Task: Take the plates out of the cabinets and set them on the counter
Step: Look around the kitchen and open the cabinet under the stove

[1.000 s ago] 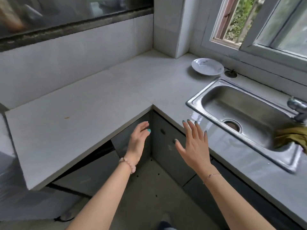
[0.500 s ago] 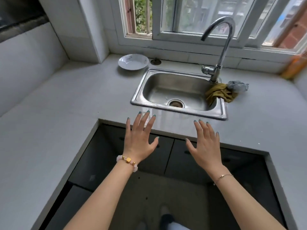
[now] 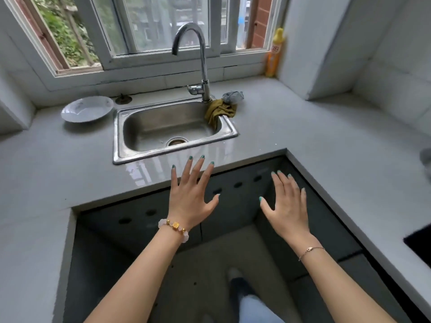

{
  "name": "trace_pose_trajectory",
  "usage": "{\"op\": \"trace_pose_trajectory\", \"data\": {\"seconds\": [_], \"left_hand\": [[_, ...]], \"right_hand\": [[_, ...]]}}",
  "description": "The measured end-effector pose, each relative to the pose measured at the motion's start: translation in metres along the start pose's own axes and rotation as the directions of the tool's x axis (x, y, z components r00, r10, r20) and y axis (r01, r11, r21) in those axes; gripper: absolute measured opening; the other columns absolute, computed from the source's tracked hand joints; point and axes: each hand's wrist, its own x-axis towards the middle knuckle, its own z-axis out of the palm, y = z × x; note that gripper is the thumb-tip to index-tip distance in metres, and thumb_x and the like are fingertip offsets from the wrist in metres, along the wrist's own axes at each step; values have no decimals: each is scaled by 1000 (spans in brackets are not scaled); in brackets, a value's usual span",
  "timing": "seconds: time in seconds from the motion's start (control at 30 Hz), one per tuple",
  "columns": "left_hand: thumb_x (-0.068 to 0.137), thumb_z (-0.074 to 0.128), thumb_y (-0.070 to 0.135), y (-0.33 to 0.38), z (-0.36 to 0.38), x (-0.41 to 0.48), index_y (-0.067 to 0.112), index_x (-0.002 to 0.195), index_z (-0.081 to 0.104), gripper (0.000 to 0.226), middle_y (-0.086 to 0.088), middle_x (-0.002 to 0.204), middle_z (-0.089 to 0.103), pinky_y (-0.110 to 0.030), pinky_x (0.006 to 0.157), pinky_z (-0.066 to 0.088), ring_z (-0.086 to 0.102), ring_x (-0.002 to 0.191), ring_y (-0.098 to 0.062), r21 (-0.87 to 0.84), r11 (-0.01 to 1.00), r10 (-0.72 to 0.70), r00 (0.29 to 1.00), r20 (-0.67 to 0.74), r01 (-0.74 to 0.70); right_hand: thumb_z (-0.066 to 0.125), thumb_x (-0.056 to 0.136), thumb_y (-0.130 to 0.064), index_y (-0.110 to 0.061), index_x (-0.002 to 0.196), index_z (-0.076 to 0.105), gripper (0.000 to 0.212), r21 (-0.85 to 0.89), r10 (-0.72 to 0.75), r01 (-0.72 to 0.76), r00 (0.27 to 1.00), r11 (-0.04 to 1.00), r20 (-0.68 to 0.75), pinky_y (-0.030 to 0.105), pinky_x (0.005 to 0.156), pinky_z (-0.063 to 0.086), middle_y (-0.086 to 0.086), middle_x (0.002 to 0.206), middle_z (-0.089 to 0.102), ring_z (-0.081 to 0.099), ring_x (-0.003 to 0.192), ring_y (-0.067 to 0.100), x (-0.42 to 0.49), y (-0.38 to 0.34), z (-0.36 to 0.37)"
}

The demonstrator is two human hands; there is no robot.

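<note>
White round plate sits far left on the grey counter.
Left hand and right hand empty, fingers spread; plates might slide off the shiny edge.

We're looking down on a grey counter that wraps round us on three sides. Far left on it sits a white plate, just beside the steel sink sunk into the top. A small dark round piece lies between plate and wall. At the sink's far right corner an olive cloth drapes over the rim, with a crumpled grey wad touching it. Far right, a yellow bottle stands upright by the window.
</note>
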Motion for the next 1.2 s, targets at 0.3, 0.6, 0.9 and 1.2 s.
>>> {"op": "trace_pose_trajectory", "data": {"seconds": [0.3,0.6,0.9,1.2], "left_hand": [[81,58,49,56,13,19,21,142,36,72,-7,151,31,-59,112,9,17,142,-31,-95,964,250,968,13,-248],[80,59,49,105,28,32,22,143,36,72,-7,151,31,-59,112,7,16,142,-30,-172,907,397,917,40,-385],[78,59,49,188,39,33,20,141,37,73,-7,150,34,-57,113,6,20,141,-31,-218,823,548,834,61,-525],[78,61,49,286,43,-1,20,142,36,74,-8,151,31,-59,112,7,20,141,-32,-279,683,712,700,50,-675]], "right_hand": [[46,90,-46,-20,148,18,69,-50,248,-250,968,967,-36,50,117,10,0,156,18,9,145,20,-47,40,-14],[42,91,-48,-21,149,15,69,-87,401,-403,915,911,-40,48,117,8,-1,157,15,6,145,20,-73,72,-22],[45,90,-46,-18,147,22,67,-107,547,-552,834,827,-72,47,116,13,0,155,21,12,144,21,-136,129,-37],[51,93,-17,-9,114,61,25,697,949,-716,247,40,198,27,88,40,7,122,61,54,113,22,-273,194,-25]]}}
